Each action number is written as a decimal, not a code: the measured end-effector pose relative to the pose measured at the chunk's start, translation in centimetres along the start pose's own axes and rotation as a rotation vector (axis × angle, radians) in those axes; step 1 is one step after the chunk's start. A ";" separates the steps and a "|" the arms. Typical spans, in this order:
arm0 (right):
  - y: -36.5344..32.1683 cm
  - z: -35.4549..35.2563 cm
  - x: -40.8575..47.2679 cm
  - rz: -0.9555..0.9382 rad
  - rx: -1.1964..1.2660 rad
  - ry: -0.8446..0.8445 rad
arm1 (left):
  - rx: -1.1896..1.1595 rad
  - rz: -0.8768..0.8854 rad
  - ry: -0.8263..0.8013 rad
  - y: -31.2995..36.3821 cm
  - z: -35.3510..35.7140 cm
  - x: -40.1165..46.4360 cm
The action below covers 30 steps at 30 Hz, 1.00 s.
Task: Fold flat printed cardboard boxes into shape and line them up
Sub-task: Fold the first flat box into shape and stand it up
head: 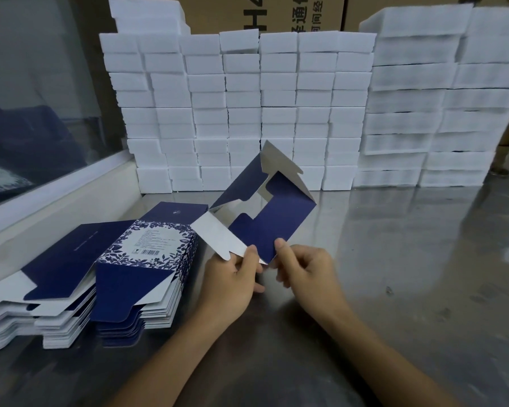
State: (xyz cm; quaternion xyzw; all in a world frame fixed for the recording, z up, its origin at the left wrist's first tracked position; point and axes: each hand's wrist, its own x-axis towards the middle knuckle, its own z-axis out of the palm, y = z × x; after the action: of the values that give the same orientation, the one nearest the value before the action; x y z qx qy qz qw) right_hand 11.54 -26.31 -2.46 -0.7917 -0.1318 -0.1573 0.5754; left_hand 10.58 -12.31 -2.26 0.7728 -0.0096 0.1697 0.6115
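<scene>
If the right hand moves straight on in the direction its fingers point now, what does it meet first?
Probably the left hand: the right hand points leftward at it, both pinching the half-opened dark blue cardboard box. Depth is unclear.

Card, foam and polished steel

We see a matt navy cardboard box (265,218) with silvery glossy insides, stacked flat blanks (80,274) of the same printed card, white, finely textured foam blocks (247,113), and a smooth, reflective metal table (409,259).
</scene>
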 end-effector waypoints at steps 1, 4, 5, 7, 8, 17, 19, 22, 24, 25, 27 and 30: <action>0.0 0.4 -0.3 -0.017 -0.028 -0.042 | -0.021 -0.023 -0.007 0.1 0.1 -0.1; 0.0 0.8 -0.6 -0.048 -0.060 -0.074 | -0.051 -0.067 -0.015 0.2 0.1 0.0; 0.0 0.7 -0.6 -0.051 -0.062 -0.076 | -0.049 -0.067 -0.023 0.2 0.1 0.0; 0.0 0.6 -0.5 -0.049 -0.066 -0.072 | -0.031 -0.053 -0.033 0.2 0.1 -0.1; 0.0 0.6 -0.4 -0.045 -0.063 -0.067 | -0.016 -0.046 -0.035 0.2 0.2 -0.1; -0.1 0.1 0.0 0.009 0.044 0.065 | 0.080 0.002 0.003 -0.2 -0.2 0.1; 0.0 -0.4 0.4 0.022 0.066 0.117 | 0.088 0.015 0.008 -0.2 -0.1 0.1; 0.2 -0.8 0.6 0.026 0.069 0.129 | 0.113 0.033 0.001 0.0 -0.2 -0.1; 0.4 -1.0 0.6 0.051 0.076 0.117 | 0.140 0.092 -0.015 0.2 -0.4 -0.1; 0.5 -1.1 0.6 0.069 0.083 0.115 | 0.156 0.137 -0.021 0.4 -0.5 -0.2; 0.6 -1.1 0.7 0.088 0.095 0.116 | 0.197 0.225 -0.027 0.6 -0.7 -0.5; 0.5 -1.0 0.7 0.069 0.120 0.137 | 0.220 0.268 -0.013 0.5 -0.9 -0.5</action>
State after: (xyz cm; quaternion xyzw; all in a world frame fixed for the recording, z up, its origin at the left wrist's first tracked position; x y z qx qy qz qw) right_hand 12.31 -27.41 -2.29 -0.7473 -0.0739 -0.1829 0.6346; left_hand 9.72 -11.65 -1.79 0.8279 -0.0978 0.2444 0.4952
